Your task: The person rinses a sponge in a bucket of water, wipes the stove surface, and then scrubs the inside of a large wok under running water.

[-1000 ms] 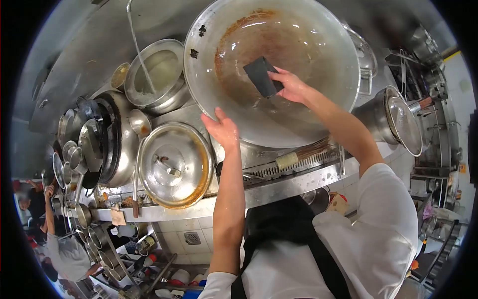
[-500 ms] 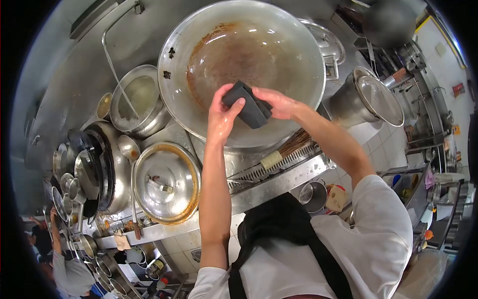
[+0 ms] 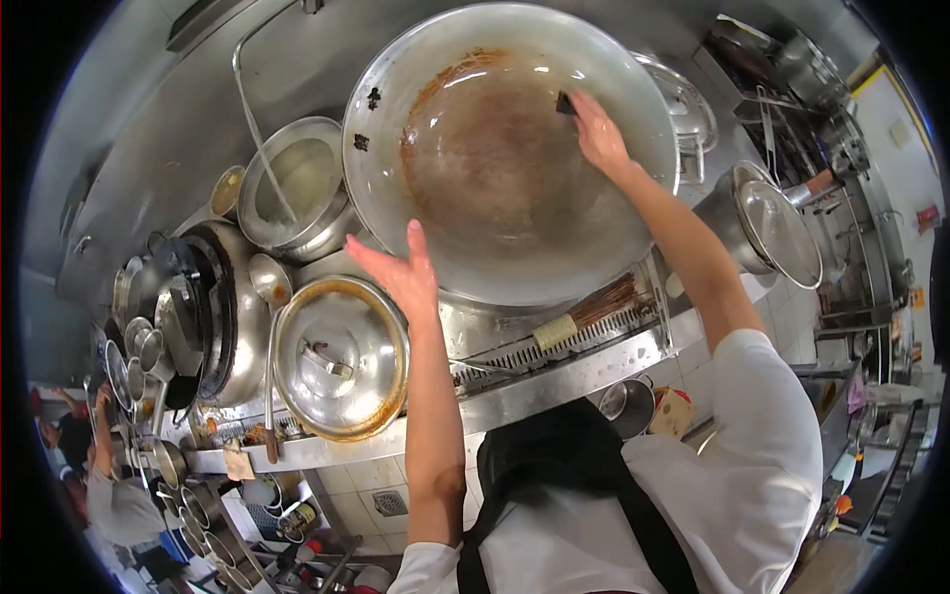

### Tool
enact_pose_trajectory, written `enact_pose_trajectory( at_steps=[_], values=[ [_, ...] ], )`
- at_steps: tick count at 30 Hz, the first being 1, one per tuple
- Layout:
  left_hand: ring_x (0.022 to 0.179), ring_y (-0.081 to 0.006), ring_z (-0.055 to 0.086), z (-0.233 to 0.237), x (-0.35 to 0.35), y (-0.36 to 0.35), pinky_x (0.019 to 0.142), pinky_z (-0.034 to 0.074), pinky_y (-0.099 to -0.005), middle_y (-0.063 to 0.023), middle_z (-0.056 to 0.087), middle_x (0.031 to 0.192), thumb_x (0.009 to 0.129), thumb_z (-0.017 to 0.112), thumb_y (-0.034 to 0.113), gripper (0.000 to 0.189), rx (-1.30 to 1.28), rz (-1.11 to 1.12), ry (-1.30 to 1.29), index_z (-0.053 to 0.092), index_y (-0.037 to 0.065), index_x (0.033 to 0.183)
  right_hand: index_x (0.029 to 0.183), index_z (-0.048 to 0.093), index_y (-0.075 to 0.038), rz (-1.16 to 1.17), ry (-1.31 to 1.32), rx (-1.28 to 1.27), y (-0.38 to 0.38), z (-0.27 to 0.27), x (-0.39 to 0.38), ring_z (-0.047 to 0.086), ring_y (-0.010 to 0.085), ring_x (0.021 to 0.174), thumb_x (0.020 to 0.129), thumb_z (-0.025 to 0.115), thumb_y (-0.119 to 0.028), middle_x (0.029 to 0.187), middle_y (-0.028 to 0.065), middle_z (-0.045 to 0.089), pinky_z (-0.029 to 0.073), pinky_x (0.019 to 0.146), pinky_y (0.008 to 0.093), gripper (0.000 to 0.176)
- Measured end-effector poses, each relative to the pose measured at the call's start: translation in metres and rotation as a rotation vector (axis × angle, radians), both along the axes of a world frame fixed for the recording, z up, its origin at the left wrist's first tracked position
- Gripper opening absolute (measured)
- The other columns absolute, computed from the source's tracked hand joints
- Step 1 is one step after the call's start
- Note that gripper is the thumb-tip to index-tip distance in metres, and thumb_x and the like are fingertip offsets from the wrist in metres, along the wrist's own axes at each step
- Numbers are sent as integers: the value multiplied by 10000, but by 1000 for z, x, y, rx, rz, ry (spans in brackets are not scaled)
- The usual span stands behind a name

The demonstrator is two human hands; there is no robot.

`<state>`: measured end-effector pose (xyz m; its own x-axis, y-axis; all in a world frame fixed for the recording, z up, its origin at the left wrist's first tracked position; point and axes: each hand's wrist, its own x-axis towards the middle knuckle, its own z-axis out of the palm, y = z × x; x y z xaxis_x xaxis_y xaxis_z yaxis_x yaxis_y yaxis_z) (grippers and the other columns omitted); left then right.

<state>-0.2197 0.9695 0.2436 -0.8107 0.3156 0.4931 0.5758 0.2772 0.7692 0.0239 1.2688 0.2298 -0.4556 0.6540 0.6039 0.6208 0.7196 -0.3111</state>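
Observation:
A large metal wok [image 3: 396, 59] holds a film of water, with a brown stain on its inner wall. My right hand [image 3: 600, 136] presses a dark scouring pad [image 3: 565, 103] against the wok's upper right inside; the palm covers most of the pad. Over the near left rim of the wok, my left hand [image 3: 406, 275] holds nothing, its thumb and fingers spread apart. A round metal lid [image 3: 309, 396] with a brown-stained edge lies just below that hand.
A pot of cloudy liquid [image 3: 322, 129] under a bent tap [image 3: 240, 74] stands left of the wok. A ladle [image 3: 270, 279] lies beside the lid. In front is a bamboo brush [image 3: 594, 309]. A strainer [image 3: 782, 233] rests at right. Another person [image 3: 124, 505] is at lower left.
Both hands were on the scouring pad over the wok's near side. My right hand has carried it up and right onto the wok wall; my left hand has let go and drawn left.

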Motion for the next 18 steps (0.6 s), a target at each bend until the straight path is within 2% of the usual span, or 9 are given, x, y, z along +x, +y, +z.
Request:
enact_pose_trajectory(
  at_steps=[2,3,5,6,8,9,12,14,18],
  values=[
    [1337,-344,483,-12,-3,10,1116,366,-412,-283,484,1438,965,665,210,567,132,-152,-428,446,-92,1392,1322,566,-4,-109,-205,318,35,-31,-12,552,407,1236,908,629,-132,1360,198,591,447,1019,503,437],
    [1337,-344,483,-15,-6,15,1116,366,-412,-283,484,1438,965,665,210,567,134,-136,-429,446,-92,1392,1339,557,-32,-169,-410,191,24,-45,-29,492,334,1328,946,586,-202,1420,150,556,387,1073,499,429],
    [1152,-338,591,-19,-14,16,1023,432,-395,-262,602,1258,987,606,137,418,165,-201,-532,484,-96,1312,1352,556,-47,-61,-284,54,-41,-64,-80,461,311,1377,968,582,-244,1452,141,541,380,1079,507,432],
    [1152,-338,591,-19,-15,17,1023,432,-395,-262,602,1258,987,606,137,418,161,-189,-535,484,-96,1312,1352,556,-47,-51,-287,48,-55,-70,-93,461,311,1377,968,582,-244,1452,141,541,380,1079,507,432],
    [993,-308,628,-18,-10,14,942,466,-390,-224,651,1110,995,554,78,314,148,-173,-513,500,-95,1252,1446,491,-71,305,-267,60,-70,-82,-102,419,284,1425,996,572,-283,1529,100,480,331,1130,513,504],
    [993,-308,628,-18,-12,13,942,466,-390,-224,651,1110,995,554,78,314,142,-175,-511,500,-95,1252,1446,491,-71,302,-264,55,-57,-81,-98,419,284,1425,996,572,-283,1529,100,480,331,1130,513,504],
    [998,-305,628,-17,-12,20,940,471,-387,-224,650,1126,996,550,77,311,157,-163,-488,504,-94,1252,1502,437,-114,522,-559,220,11,-60,-98,374,251,1461,1016,560,-327,1573,60,432,295,1150,529,545],
    [999,-300,630,-18,-12,19,930,476,-385,-222,650,1129,1000,548,80,304,137,-168,-502,511,-95,1246,1494,456,-171,209,-370,215,17,-67,-122,376,240,1453,1010,546,-379,1579,53,415,302,1132,554,534],
    [996,-287,629,-28,-16,22,927,478,-378,-214,653,1129,1005,546,83,290,61,-143,-422,519,-96,1232,1486,469,-209,131,-327,166,15,-70,-142,371,237,1456,1014,514,-422,1574,60,419,284,1146,552,519]
  ],
)
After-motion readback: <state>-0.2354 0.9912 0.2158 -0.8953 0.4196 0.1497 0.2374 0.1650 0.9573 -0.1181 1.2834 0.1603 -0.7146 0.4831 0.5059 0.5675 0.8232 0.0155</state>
